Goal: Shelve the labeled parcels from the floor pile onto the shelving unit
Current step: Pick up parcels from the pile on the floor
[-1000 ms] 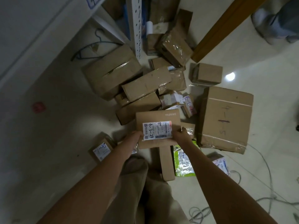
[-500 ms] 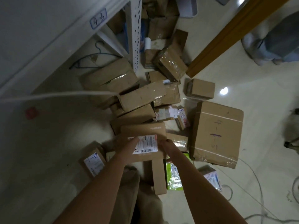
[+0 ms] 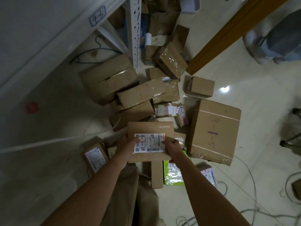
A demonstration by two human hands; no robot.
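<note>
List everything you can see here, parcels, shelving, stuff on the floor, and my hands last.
Held parcel: one, brown, white label marked 4-3-24, centre.
Large box: one, brown, marked 4-1-5, floor right.
Small box: one, brown, beyond the large box.
Piled boxes: roughly ten, brown, floor by the shelving foot.
Labelled box: one, brown, white label, lower left.
Mailer: one, green, floor by my right forearm.
Shelving unit: one, white, top left, tagged 4-3.
Hanger: one, dark wire, under the shelving.
Red object: one, far left floor.
Cables: several, pale, lower right floor.
Left hand: grips the held parcel's left edge.
Right hand: grips its right edge.
</note>
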